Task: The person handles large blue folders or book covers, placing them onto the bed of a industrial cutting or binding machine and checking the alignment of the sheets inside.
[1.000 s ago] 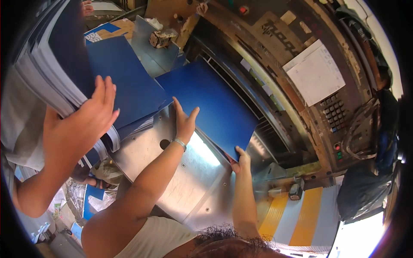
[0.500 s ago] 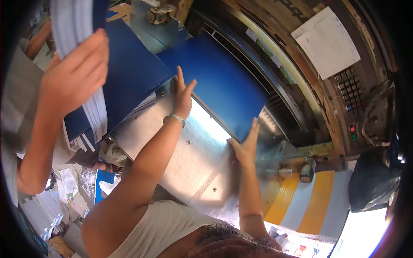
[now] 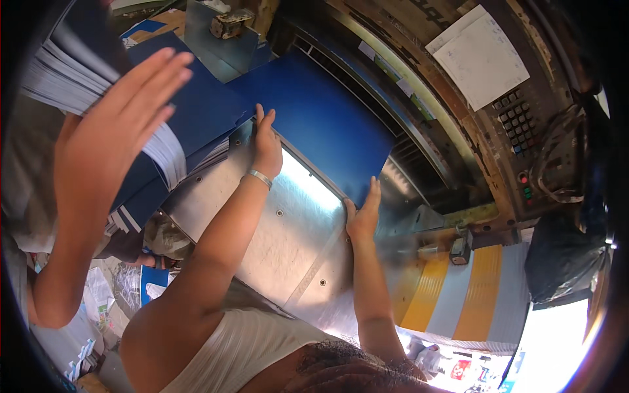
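Observation:
A large blue sheet or cover-topped stack lies on the shiny metal table, against the machine's dark slot. My left hand, a metal band at its wrist, touches the near left corner with fingers stretched up. At the near right corner, my right hand rests along the edge, thumb and fingers apart. Neither hand is wrapped round anything. On the left, a co-worker's hand is spread flat beside a thick bundle of white-edged pages. More dark blue covers lie beneath that arm, next to my stack.
The machine frame curves along the far right, bearing white papers and a keypad. A yellow-and-grey striped panel stands at lower right beside a black bag. Paper scraps litter the lower left.
The co-worker's hand has let go of the upright page bundle and opened; the bundle now leans over to the left. My hands remain at the blue stack's near corners, my left fingers closer together.

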Demonstrator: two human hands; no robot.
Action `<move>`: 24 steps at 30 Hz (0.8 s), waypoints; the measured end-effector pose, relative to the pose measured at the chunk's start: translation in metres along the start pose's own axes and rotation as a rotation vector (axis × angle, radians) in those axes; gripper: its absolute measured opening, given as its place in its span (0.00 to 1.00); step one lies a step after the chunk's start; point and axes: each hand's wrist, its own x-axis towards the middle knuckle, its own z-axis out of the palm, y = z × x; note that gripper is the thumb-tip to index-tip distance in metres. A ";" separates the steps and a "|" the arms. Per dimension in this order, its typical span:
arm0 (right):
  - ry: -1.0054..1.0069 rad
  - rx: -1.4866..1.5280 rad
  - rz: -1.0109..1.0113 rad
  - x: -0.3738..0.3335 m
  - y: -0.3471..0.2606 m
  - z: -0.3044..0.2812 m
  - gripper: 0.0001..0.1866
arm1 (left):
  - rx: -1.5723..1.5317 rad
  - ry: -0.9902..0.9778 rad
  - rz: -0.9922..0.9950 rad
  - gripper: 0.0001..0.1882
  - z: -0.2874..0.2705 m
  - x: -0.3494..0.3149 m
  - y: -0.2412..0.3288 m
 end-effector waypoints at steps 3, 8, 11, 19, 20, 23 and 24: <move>-0.120 -0.097 0.378 0.003 -0.024 -0.007 0.50 | -0.015 -0.031 0.047 0.45 -0.012 0.001 0.006; 0.031 0.341 0.517 0.015 0.001 0.012 0.47 | 0.010 0.002 0.093 0.38 -0.027 0.010 -0.001; 0.157 0.867 0.795 0.028 0.014 -0.005 0.43 | -0.217 0.008 -0.178 0.36 -0.010 0.010 0.028; 0.343 1.712 0.895 0.040 0.003 0.036 0.31 | -0.080 -0.044 0.159 0.34 -0.007 0.005 -0.005; 0.278 1.752 0.886 0.042 -0.001 0.028 0.32 | -0.072 -0.045 0.162 0.35 -0.008 0.006 -0.009; 0.153 1.891 0.913 0.045 0.005 0.011 0.34 | -0.124 0.019 0.139 0.34 -0.011 0.006 -0.025; 0.087 1.905 0.844 0.046 0.006 0.007 0.34 | -0.065 0.000 0.121 0.37 -0.016 0.006 -0.026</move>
